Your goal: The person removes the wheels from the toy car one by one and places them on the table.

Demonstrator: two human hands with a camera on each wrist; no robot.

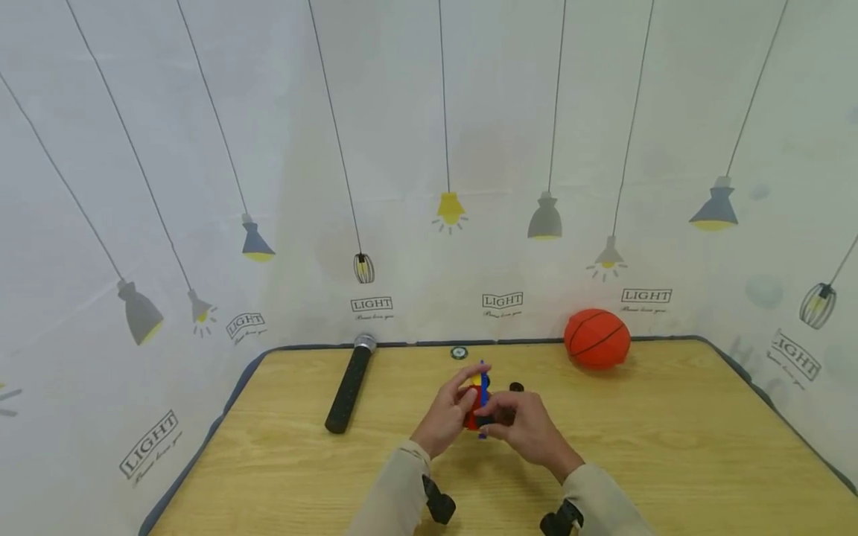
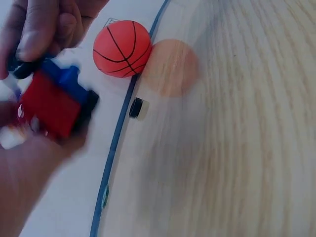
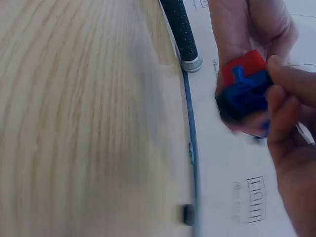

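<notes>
- Here both hands, left hand [image 1: 447, 414] and right hand [image 1: 521, 424], are pinching a red-and-blue toy [image 1: 477, 406] above the table's [image 1: 670, 447] middle.
- Only the wrist views are showing its blue block [image 3: 245, 89]; its blue rod is standing upright.

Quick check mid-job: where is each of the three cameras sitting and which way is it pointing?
Head: worn on the head, looking forward and down at the wooden table; both sleeves, left hand and right hand grip a red-and-blue toy.
Left wrist: close behind that hand, facing the basketball.
Right wrist: close behind that hand, facing the microphone.
All three share the toy; both wrist views show both hands.
</notes>
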